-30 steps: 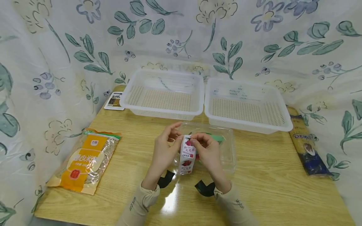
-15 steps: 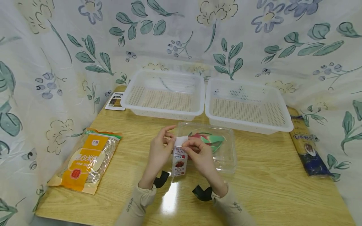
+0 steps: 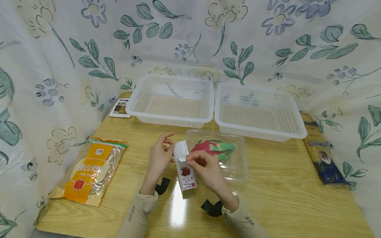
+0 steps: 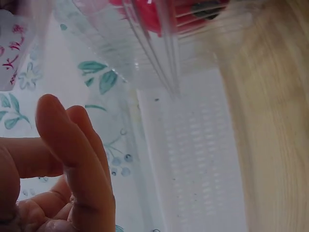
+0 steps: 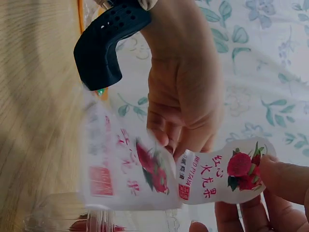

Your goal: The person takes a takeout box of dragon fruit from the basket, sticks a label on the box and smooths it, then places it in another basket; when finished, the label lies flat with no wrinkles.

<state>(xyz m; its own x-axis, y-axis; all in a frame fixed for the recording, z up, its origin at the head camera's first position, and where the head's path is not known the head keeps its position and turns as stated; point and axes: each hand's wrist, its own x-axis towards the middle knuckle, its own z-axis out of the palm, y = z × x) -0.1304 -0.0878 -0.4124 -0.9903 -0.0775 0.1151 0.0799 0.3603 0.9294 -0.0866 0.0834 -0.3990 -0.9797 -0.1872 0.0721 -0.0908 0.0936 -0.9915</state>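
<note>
My left hand pinches the upper end of a strip of dragon fruit labels, whose blank white backing shows near the fingers. My right hand pinches the end of one label, printed with a red pitaya, between thumb and fingers. That label's other edge meets the strip; I cannot tell whether it still sticks there. Behind the hands, a clear plastic box holds a red and green dragon fruit. In the left wrist view, the left fingers are curled, with printed paper at the upper left.
Two white perforated baskets stand side by side at the back. An orange noodle bag lies left, a blue and gold packet right. A small white packet sits by the left basket. Floral cloth hangs behind.
Both hands have shifted left with the label strip, uncovering the dragon fruit. The strip has tilted, and more of its blank backing shows as the label lifts in my right hand.
</note>
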